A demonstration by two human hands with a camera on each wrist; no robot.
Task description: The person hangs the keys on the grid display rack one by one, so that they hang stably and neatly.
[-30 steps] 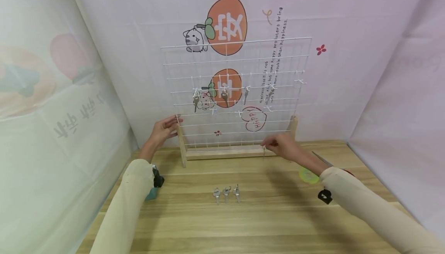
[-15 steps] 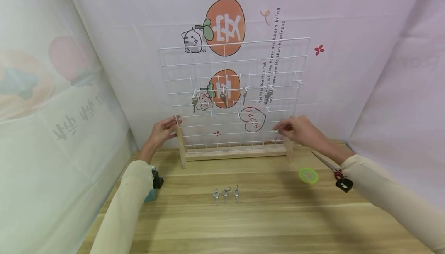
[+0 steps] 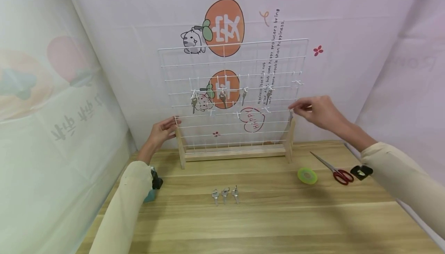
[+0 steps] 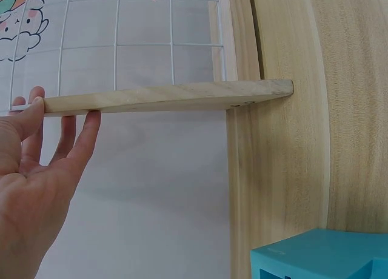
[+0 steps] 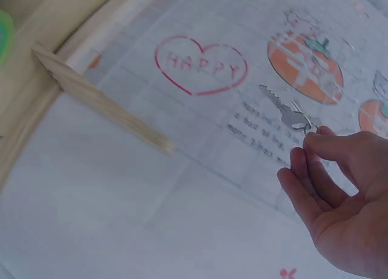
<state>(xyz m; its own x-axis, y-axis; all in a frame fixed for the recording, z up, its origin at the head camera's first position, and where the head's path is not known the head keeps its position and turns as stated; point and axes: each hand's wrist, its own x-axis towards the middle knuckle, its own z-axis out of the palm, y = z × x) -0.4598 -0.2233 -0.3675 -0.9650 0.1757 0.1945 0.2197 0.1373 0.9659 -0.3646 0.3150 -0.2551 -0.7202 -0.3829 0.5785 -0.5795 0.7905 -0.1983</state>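
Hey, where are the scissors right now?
In the head view, the scissors lie on the table's right side, just right of the yellow-green disc.

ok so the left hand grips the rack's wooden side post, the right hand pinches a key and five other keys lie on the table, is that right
Not five: the head view shows three other keys lying on the table. The rest stands: the left hand grips the rack's wooden side post, and the right hand pinches a key.
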